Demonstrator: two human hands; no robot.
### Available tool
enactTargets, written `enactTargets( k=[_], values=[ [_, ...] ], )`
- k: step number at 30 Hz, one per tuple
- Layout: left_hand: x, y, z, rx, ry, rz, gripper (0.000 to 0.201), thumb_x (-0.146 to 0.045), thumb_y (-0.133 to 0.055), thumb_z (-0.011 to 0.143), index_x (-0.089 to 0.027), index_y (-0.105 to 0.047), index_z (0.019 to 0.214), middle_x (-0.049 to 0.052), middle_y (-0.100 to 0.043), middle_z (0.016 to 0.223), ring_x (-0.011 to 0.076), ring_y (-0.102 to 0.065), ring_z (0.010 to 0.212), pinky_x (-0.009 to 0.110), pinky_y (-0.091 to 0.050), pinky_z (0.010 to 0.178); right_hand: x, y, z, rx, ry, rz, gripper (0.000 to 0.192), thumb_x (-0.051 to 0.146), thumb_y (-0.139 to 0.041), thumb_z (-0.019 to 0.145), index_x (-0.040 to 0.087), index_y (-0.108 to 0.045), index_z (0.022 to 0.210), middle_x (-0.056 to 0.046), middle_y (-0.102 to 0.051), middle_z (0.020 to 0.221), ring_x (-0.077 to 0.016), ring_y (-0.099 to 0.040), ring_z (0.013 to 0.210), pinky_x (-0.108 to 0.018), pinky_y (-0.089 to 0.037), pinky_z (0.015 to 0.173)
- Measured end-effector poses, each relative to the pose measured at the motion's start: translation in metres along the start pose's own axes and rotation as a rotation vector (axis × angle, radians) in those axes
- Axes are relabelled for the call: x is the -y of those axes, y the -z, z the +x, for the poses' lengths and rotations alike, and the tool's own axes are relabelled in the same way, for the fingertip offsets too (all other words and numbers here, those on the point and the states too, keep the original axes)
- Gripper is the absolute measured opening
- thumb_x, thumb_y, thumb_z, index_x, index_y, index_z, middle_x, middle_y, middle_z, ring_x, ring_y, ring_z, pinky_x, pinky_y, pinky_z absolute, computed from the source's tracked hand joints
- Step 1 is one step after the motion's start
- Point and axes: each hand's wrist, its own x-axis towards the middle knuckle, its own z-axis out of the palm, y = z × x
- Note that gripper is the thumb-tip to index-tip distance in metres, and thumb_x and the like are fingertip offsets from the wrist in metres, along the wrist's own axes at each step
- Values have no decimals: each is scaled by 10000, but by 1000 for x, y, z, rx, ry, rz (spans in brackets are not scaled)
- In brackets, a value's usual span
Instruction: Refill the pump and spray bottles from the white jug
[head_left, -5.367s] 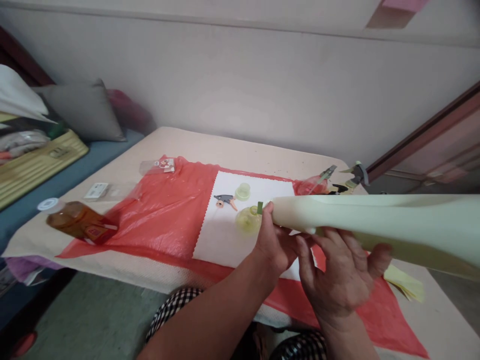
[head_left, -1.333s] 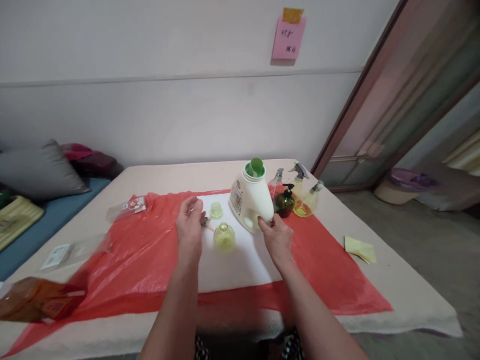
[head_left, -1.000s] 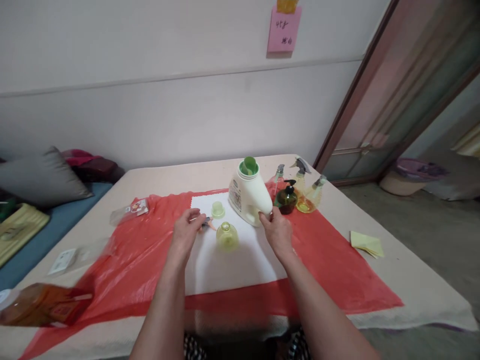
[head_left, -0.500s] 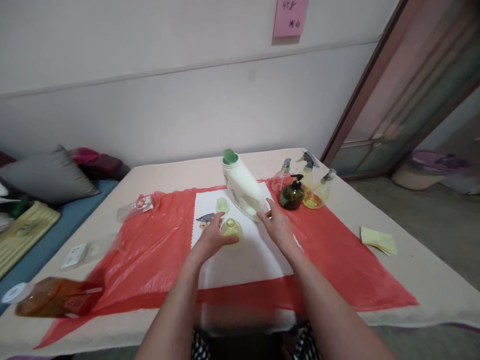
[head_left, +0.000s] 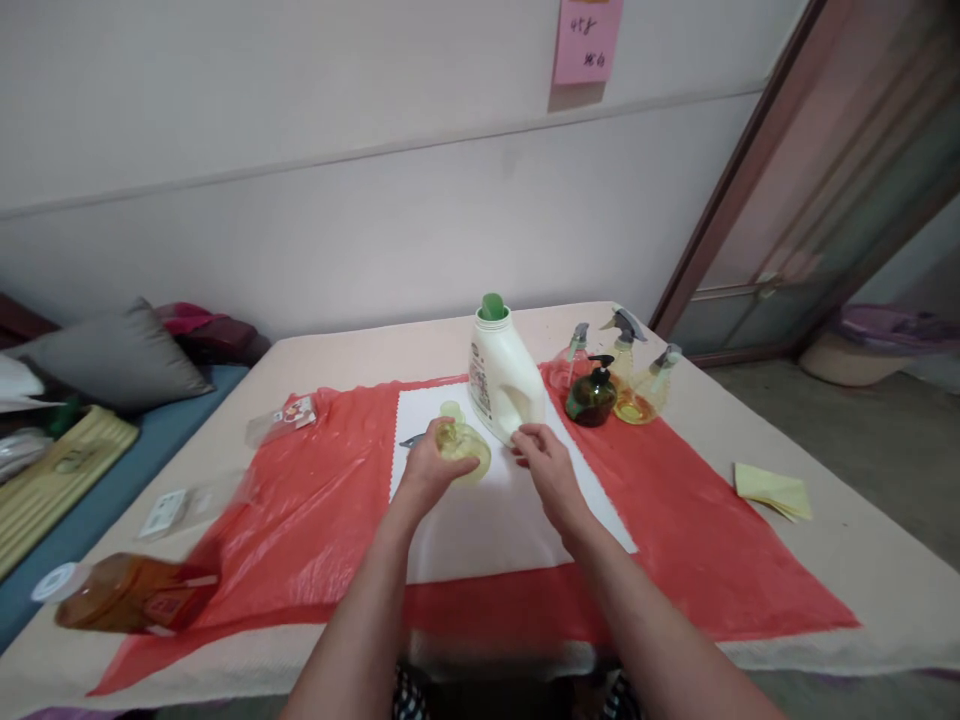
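Now the left hand (head_left: 427, 468) has closed around the small yellow bottle (head_left: 465, 448) on the white sheet (head_left: 495, 510), a grip begun. At its two o'clock, the right hand (head_left: 544, 470), open-fingered, touches the white jug (head_left: 504, 385), again upright.

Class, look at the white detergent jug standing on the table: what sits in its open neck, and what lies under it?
A green spout insert sits in the white jug. Under it lies a white cloth over red plastic sheet; the jug's contents are hidden.
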Motion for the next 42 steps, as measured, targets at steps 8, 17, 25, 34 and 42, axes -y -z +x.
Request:
enactTargets(
  k=[8, 17, 25, 34, 42],
  values=[
    [-11, 26, -6, 182, -101, -342, 779, -390, -819, 694, -262, -482, 1385, 112, -631, 1350, 275, -638, 1194, 351, -533, 928, 13, -19, -23, 617, -455, 1064, 547, 609, -383, 964, 218, -605, 1277, -99, -737, 1131, -175, -713, 783, -259, -552, 611],
    [55, 41, 40, -403, 228, 206, 362, -307, -718, 718, -157, -652, 1041, 208, -668, 1202, 383, -608, 1179, 465, -457, 949, 14, -4, -9, 349, -612, 1253, 558, 593, -408, 931, 137, -673, 1113, -120, -759, 842, -161, -673, 608, -228, -534, 492],
    [71, 15, 34, -400, 266, 125, 264, -121, -741, 614, -228, -510, 681, 91, -700, 896, 284, -648, 953, 339, -451, 738, 12, -4, -8, 351, -616, 1243, 568, 599, -421, 920, 137, -677, 1129, -111, -756, 846, -166, -678, 617, -232, -530, 491],
    [26, 54, 40, -499, 64, -723, 153, -201, -701, 711, -196, -560, 770, -9, -638, 719, 104, -631, 662, 236, -528, 692, 15, -9, -14, 383, -623, 1160, 521, 599, -439, 908, 162, -663, 1082, -82, -732, 796, -150, -651, 574, -225, -506, 474],
    [-13, 75, 13, -630, -233, -1111, 257, -187, -763, 752, -217, -584, 934, -28, -671, 844, 82, -649, 744, 212, -516, 726, 10, -24, -21, 397, -582, 959, 334, 479, -593, 840, 247, -651, 1074, -3, -718, 800, -143, -654, 544, -221, -481, 445]
  ],
)
